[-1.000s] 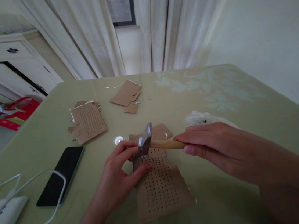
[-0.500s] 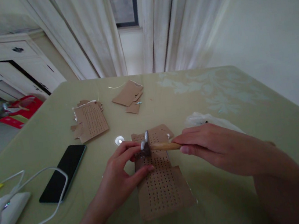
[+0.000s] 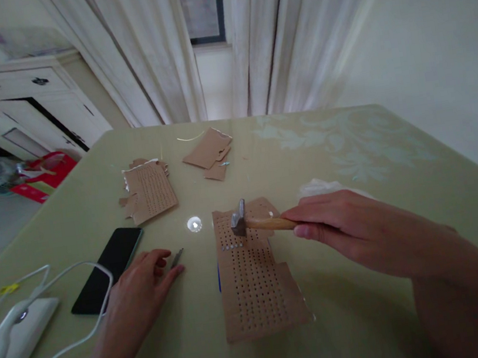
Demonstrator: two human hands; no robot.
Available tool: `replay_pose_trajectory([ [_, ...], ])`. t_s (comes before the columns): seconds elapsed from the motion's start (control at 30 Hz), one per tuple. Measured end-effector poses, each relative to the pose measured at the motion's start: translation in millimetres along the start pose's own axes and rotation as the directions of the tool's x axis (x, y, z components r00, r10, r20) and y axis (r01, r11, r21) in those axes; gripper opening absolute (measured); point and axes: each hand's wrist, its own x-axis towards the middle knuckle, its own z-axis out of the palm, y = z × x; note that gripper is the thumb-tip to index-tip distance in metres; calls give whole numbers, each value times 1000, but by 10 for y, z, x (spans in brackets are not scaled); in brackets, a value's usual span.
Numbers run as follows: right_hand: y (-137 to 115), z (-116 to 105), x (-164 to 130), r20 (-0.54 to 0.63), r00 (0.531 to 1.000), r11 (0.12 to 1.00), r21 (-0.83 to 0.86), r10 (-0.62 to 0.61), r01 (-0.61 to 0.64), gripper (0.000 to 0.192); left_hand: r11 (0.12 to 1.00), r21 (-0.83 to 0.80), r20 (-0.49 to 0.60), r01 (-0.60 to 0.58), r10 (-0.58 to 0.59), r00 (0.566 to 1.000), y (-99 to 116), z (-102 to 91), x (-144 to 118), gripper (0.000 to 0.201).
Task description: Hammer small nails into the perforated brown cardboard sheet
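My right hand (image 3: 338, 221) grips the wooden handle of a hammer (image 3: 239, 220), whose metal head is over the upper part of a piece of brown cardboard (image 3: 262, 294). The cardboard has rows of small punched holes, with a short row of pale dots near the top left. Left of it, my left hand (image 3: 145, 284) is low over the table, thumb and fingers around a thin metal punch (image 3: 176, 259). Its lower end is hidden by the hand.
A phone (image 3: 109, 268) lies beside my left forearm, crossed by a white cable (image 3: 72, 356) from a white power strip (image 3: 28, 327). Farther back lie perforated cardboard scraps (image 3: 151, 188) and plain cardboard pieces (image 3: 208, 149). A clear plastic bag (image 3: 318, 187) is behind my right hand.
My left hand has moved left off the cardboard, and the metal punch now shows in it. The hammer stays over the cardboard in my right hand; the pale dots are uncovered.
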Motion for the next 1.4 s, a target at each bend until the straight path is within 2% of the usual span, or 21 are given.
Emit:
replay_pose_trajectory([
  [0.1,-6,0,-10,-2,1000,1000,-5,0,0,32,998,32,30,-58,58,998,148,95,42,32],
  [0.27,-18,-29,-22,-29,1000,1000,5,-3,3,31,933,276,117,-232,207,971,500,190,273,31],
  [0.43,-21,-58,-33,-63,998,1000,-10,-5,4,31,908,266,141,-324,296,945,688,299,563,23],
  [0.7,3,-62,-49,-51,999,1000,-10,1,-1,32,932,133,42,-338,335,941,636,383,589,18],
  [0.83,16,-82,-48,-45,999,1000,-21,4,-5,33,951,90,-34,-296,300,953,642,276,560,17],
  [0.93,23,-109,-68,-70,998,1000,-24,9,-10,34,957,-66,-157,-284,271,950,785,129,447,21],
  [1.0,28,-130,-88,-93,996,1000,-22,14,-17,34,904,-276,-251,-325,259,933,949,56,320,23],
  [1.1,38,-157,-119,-106,994,1000,-11,21,-22,33,767,-491,-250,-414,331,910,1200,55,141,17],
  [1.23,68,-158,-146,-120,993,1000,-14,17,-19,32,730,-483,-255,-484,411,875,1322,186,62,10],
  [1.4,96,-139,-158,-128,992,1000,-18,-17,15,35,719,-496,-249,-487,420,873,1210,247,88,9],
])
